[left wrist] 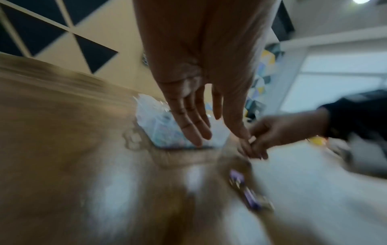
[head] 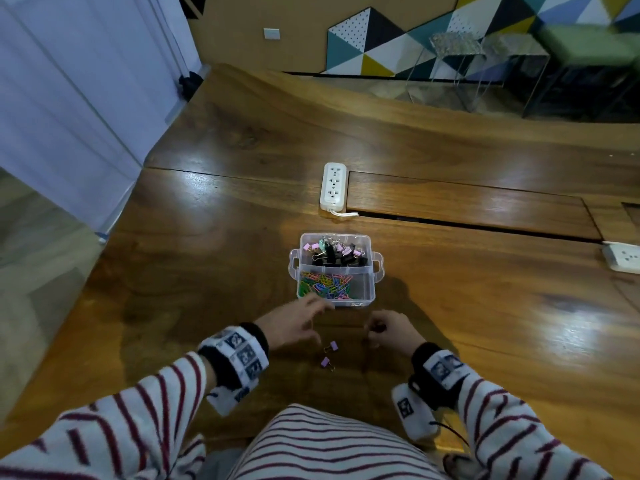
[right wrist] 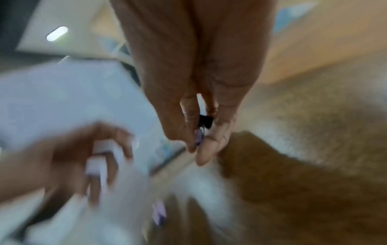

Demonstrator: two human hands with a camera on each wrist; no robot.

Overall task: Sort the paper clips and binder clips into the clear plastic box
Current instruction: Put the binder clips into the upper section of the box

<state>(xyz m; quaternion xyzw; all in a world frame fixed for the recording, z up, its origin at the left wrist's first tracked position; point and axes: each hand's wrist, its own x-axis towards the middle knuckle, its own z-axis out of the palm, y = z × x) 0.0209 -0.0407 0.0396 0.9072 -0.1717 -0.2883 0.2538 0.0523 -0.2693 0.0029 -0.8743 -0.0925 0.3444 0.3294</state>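
1. Head view: clear plastic box point(head: 367, 299) at 12 o'clock from both hands, on the wooden table point(head: 485, 289). Far compartment filled with binder clips point(head: 334, 252), black and pink; near compartment filled with coloured paper clips point(head: 323, 284), massed toward 9 o'clock. Two pink binder clips, one point(head: 331, 347) and another point(head: 327, 362), loose on the table between the wrists, at 6 o'clock from the box. Left hand point(head: 294, 323) spread, fingertips at the box's near wall. Right hand point(head: 388, 329) curled. White power strip point(head: 333, 185) at 12 o'clock beyond the box.

2. Left wrist view, heavily blurred: left hand's fingers point(left wrist: 194, 122) straight and loose, holding nothing, over the box's near edge. Loose purple-pink clips smeared at 5 o'clock.

3. Right wrist view, also blurred: right hand pinching small clips point(right wrist: 202, 131), one black and one purplish, between thumb and fingertips; exact count unclear.

4. Likely risks: pinched clips slipping from so small a grip and skating across the glossy wood; dropping them into the near compartment, mixing the sorts; left fingers nudging the light box away.
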